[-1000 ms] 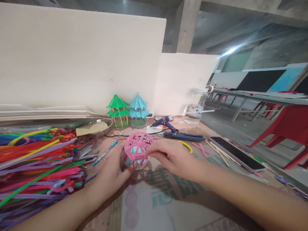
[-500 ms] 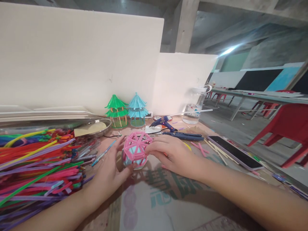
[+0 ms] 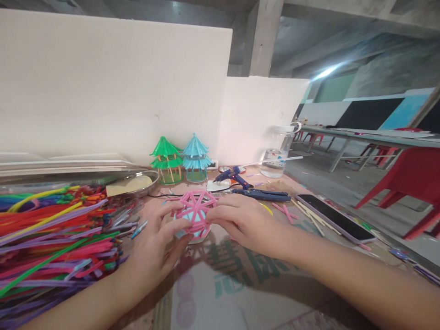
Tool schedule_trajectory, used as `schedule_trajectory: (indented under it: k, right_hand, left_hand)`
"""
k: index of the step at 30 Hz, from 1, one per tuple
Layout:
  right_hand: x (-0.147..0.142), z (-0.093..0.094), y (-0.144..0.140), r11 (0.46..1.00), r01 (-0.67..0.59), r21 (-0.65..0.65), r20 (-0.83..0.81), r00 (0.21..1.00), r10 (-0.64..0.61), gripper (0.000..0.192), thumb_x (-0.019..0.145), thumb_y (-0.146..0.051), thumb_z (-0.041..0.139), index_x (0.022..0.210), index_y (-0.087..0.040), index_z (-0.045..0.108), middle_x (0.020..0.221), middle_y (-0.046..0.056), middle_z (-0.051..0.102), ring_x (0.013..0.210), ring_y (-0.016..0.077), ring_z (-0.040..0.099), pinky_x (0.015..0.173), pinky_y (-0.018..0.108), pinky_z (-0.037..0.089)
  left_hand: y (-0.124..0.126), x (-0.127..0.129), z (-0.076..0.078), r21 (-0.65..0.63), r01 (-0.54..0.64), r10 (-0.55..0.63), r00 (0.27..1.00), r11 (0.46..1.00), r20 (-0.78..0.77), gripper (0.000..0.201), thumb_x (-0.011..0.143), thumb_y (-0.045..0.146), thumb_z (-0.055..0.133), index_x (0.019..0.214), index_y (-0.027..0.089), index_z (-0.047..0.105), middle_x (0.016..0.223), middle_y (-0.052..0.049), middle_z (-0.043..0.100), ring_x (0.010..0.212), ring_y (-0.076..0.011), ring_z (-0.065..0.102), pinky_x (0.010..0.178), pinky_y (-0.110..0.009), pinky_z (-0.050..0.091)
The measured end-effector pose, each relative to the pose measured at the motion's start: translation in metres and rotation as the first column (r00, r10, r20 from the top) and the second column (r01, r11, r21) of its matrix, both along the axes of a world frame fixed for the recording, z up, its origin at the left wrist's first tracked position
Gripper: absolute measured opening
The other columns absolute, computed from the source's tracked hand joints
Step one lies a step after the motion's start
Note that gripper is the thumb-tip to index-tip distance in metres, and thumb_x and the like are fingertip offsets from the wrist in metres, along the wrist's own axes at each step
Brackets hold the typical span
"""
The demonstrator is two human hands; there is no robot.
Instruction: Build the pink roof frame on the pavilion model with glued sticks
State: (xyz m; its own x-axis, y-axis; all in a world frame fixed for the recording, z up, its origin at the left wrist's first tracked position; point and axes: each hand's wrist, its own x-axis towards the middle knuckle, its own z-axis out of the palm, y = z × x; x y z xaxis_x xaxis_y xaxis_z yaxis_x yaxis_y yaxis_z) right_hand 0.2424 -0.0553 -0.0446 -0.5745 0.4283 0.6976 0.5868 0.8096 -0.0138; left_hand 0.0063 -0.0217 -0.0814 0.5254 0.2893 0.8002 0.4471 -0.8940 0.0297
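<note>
Head view: a bare concrete room is seen, with beams overhead and white boards (image 3: 113,87) propped upright at the far edge of the worktable (image 3: 240,293). The tabletop is covered with printed cardboard.

Landmark taken: the pink straw dome (image 3: 195,208), sitting on a pale blue core near the table's middle.

Counts, largest first:
- One large heap of coloured straws (image 3: 51,233) is spread left of the dome.
- One long table (image 3: 371,137) and at least two red chairs (image 3: 412,183) are noted far right of the dome, across the floor.
- One metal tray (image 3: 137,181) is set behind and left of the dome.
- One phone (image 3: 335,217) lies face up to the right of the dome.
- One clear jar (image 3: 278,153) stands behind and right of the dome.
- Two finished straw pagodas, one green (image 3: 167,158) and one blue (image 3: 195,158), stand directly behind the dome.
- One blue glue gun (image 3: 233,176) and one pair of blue pliers (image 3: 263,195) lie behind and right of the dome.
- One blue pen (image 3: 139,228) lies just left of the dome, partly hidden by the left hand.

The dome is gripped from both sides: the left hand (image 3: 154,247) is curled against its left and near face, and the right hand (image 3: 244,222) has fingertips pinched on its right rim. The lower part of the dome is hidden by both hands.
</note>
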Motion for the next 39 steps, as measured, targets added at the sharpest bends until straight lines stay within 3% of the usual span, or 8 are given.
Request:
schedule_trajectory:
  k: [5,10,16,22,28,35,39]
  right_hand:
    - [0.002,0.004,-0.003,0.999,0.038,-0.016,-0.002,0.999,-0.038,0.019,0.096,-0.010,0.050,0.100,-0.018,0.067,0.091,0.006,0.072,0.086,0.0177,0.065,0.077,0.029,0.051]
    - [0.004,0.010,-0.006,0.999,0.050,-0.007,0.064,0.997,-0.049,0.028,0.093,-0.004,0.045,0.099,-0.017,0.068,0.096,0.009,0.069,0.088,0.0177,0.063,0.074,0.028,0.050]
    - [0.004,0.011,-0.008,0.999,0.023,0.023,0.100,0.995,-0.025,0.028,0.093,-0.005,0.043,0.096,-0.016,0.068,0.089,0.009,0.068,0.086,0.0186,0.062,0.074,0.030,0.048]
    - [0.003,0.012,-0.010,0.999,0.020,-0.029,0.117,0.993,-0.017,0.030,0.089,-0.004,0.044,0.098,-0.015,0.070,0.085,0.008,0.066,0.080,0.0185,0.060,0.071,0.030,0.047]
    - [0.003,0.011,-0.009,1.000,0.024,0.007,0.129,0.991,-0.025,0.032,0.088,-0.004,0.043,0.097,-0.015,0.072,0.083,0.008,0.066,0.078,0.0184,0.058,0.069,0.030,0.045]
    - [0.002,0.012,-0.010,0.999,0.042,0.003,0.136,0.990,-0.042,0.032,0.089,-0.004,0.043,0.096,-0.015,0.071,0.086,0.008,0.067,0.081,0.0187,0.059,0.072,0.030,0.047]
    - [0.001,0.010,-0.008,0.998,0.055,0.017,0.123,0.991,-0.057,0.030,0.093,-0.005,0.042,0.100,-0.016,0.069,0.089,0.008,0.067,0.084,0.0188,0.060,0.073,0.030,0.048]
  left_hand:
    - [-0.001,0.000,-0.001,0.000,-0.002,0.002,1.000,1.000,0.009,0.031,0.091,0.012,0.055,0.115,0.032,0.055,0.124,-0.005,0.053,0.120,-0.0235,0.055,0.098,-0.042,0.052]
    - [-0.001,0.000,-0.002,0.011,0.009,-0.009,1.000,1.000,-0.001,0.032,0.092,0.010,0.053,0.116,0.031,0.053,0.124,-0.005,0.051,0.120,-0.0226,0.054,0.098,-0.040,0.051]
    - [-0.001,0.000,0.000,0.010,0.030,-0.030,0.999,0.999,-0.022,0.034,0.092,0.009,0.052,0.118,0.030,0.050,0.125,-0.006,0.049,0.122,-0.0218,0.052,0.098,-0.038,0.051]
    - [0.000,0.001,0.001,0.006,0.019,-0.018,1.000,1.000,-0.024,0.032,0.093,0.010,0.052,0.118,0.030,0.048,0.123,-0.006,0.052,0.120,-0.0223,0.054,0.096,-0.039,0.053]
    - [0.001,0.001,0.000,0.021,0.044,-0.045,0.998,0.999,0.043,0.037,0.093,0.015,0.056,0.126,0.026,0.042,0.124,-0.009,0.055,0.120,-0.0236,0.055,0.098,-0.043,0.051]
    - [0.001,-0.001,0.002,0.060,0.023,-0.019,0.998,0.998,-0.065,0.027,0.094,0.010,0.051,0.117,0.024,0.051,0.124,-0.008,0.050,0.121,-0.0216,0.052,0.098,-0.037,0.051]
    - [0.004,-0.002,0.000,0.018,0.015,-0.014,0.998,1.000,-0.055,0.030,0.094,0.012,0.051,0.120,0.027,0.050,0.127,-0.008,0.049,0.123,-0.0230,0.050,0.101,-0.040,0.048]
